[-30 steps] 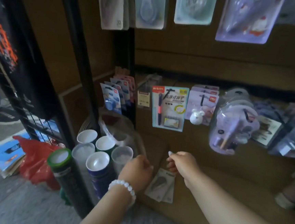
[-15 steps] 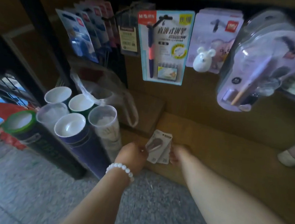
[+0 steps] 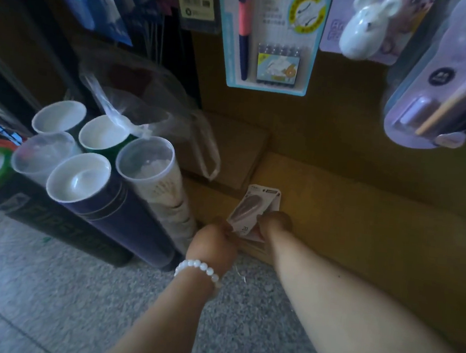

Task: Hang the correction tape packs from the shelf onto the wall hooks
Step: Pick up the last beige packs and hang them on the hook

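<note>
Two overlapping correction tape packs (image 3: 253, 209), white cards with a grey teardrop blister, lie at the front edge of the low wooden shelf (image 3: 350, 203). My left hand (image 3: 215, 241), with a white bead bracelet on the wrist, pinches the lower left corner of the top pack. My right hand (image 3: 274, 222) grips the lower right edge of the packs, its fingers curled under and hidden. Wall hooks are hidden behind the hanging goods above.
Several upright tubes with white caps (image 3: 78, 177) stand left of the shelf under a clear plastic bag (image 3: 147, 107). A pen blister card (image 3: 269, 36), a mouse-shaped item (image 3: 362, 33) and a large lilac blister pack (image 3: 445, 82) hang above. A cardboard box (image 3: 228, 153) sits behind the packs. Grey floor (image 3: 46, 300) lies below.
The view has dropped and closed in on the shelf. Both hands went from hovering above the packs to taking hold of their lower edges.
</note>
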